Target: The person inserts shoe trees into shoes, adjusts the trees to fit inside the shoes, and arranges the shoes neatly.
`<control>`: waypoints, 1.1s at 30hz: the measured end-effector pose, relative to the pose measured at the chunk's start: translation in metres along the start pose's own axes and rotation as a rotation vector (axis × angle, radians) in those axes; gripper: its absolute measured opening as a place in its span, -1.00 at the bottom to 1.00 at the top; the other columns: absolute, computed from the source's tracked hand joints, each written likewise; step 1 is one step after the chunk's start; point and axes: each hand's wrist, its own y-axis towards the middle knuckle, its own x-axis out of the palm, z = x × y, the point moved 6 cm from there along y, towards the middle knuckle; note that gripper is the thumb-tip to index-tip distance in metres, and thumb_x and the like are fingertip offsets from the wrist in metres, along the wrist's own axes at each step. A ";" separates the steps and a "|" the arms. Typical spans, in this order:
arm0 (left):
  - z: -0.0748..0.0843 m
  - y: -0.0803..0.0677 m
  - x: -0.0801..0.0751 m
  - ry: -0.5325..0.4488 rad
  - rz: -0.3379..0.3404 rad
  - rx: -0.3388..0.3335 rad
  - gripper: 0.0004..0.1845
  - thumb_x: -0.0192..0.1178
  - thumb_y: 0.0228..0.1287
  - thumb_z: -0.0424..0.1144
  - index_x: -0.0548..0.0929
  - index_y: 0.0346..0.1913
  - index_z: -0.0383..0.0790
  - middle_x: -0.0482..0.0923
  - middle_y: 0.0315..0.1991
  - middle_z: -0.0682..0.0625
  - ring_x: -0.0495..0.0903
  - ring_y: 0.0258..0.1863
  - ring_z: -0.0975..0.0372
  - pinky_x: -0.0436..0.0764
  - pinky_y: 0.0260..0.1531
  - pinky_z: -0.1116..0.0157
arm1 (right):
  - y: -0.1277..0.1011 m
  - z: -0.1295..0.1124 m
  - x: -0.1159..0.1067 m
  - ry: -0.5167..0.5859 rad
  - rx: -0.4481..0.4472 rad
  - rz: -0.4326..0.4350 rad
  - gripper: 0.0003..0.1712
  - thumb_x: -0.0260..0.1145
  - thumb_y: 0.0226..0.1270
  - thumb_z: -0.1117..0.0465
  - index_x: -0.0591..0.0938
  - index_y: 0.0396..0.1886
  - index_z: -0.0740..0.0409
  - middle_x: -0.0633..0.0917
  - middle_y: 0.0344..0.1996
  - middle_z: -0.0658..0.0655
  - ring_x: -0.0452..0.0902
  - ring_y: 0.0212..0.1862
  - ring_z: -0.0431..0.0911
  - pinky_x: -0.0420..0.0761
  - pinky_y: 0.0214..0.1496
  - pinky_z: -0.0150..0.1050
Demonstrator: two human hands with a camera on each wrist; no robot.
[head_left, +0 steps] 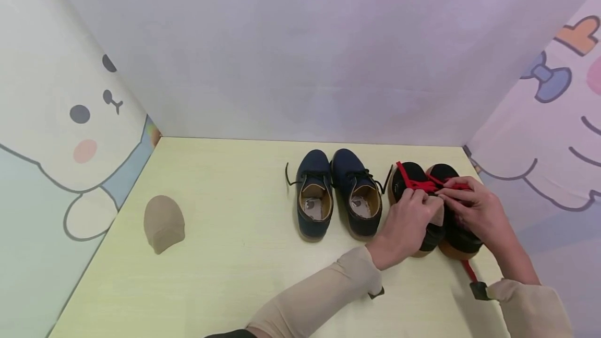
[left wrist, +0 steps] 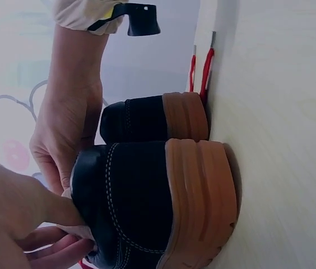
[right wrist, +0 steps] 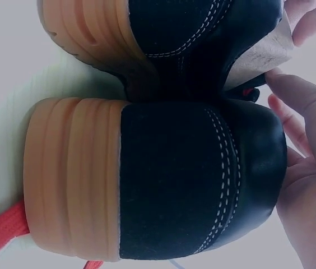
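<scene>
A pair of black shoes with red laces and brown soles stands at the right of the table in the head view. My left hand point(head_left: 407, 223) pinches a beige shoe insert point(head_left: 437, 212) at the opening of the left black shoe point(head_left: 431, 236). In the right wrist view, the insert point(right wrist: 261, 56) sits partly inside that shoe. My right hand point(head_left: 481, 213) reaches over the right black shoe point(head_left: 462, 241), its fingertips pinching the left shoe's tongue point(right wrist: 261, 79) beside the insert. The black shoe's heel point(left wrist: 141, 196) faces the left wrist camera.
Two navy shoes, the left point(head_left: 313, 166) and the right point(head_left: 347, 163), stand left of the black pair with dark laces loose. Another beige insert point(head_left: 164, 220) lies at the table's left. A red lace point(head_left: 468, 271) trails behind the right black shoe. Printed curtains point(head_left: 300, 56) enclose the table.
</scene>
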 end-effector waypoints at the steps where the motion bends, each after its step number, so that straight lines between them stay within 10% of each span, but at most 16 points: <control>1: -0.001 0.000 0.000 -0.007 -0.002 -0.007 -0.57 0.11 0.56 -0.26 0.52 0.38 0.15 0.61 0.08 0.11 0.51 -0.03 0.28 0.65 -0.17 0.55 | 0.000 0.000 0.000 0.001 0.000 -0.001 -0.78 0.46 0.21 0.55 0.82 -0.16 0.34 0.59 0.02 -0.21 0.42 -0.12 -0.49 0.44 -0.38 -0.60; 14: -0.016 0.003 0.006 -0.078 0.070 -0.118 -0.43 0.44 0.31 0.01 0.51 0.31 0.03 0.52 0.10 0.10 0.38 -0.01 0.26 0.49 -0.13 0.58 | -0.001 0.002 0.001 -0.001 0.053 -0.014 -0.82 0.49 0.23 0.47 0.84 -0.19 0.24 0.59 -0.02 -0.13 0.41 -0.32 -0.42 0.46 -0.48 -0.54; 33: -0.028 0.008 0.009 -0.218 -0.059 -0.214 -0.45 0.43 0.33 -0.02 0.50 0.32 0.08 0.49 0.20 0.12 0.47 0.02 0.30 0.56 -0.09 0.54 | -0.001 0.005 0.004 0.008 0.078 -0.021 -0.87 0.50 0.24 0.45 0.84 -0.23 0.24 0.54 -0.07 -0.34 0.41 -0.56 -0.35 0.44 -0.56 -0.49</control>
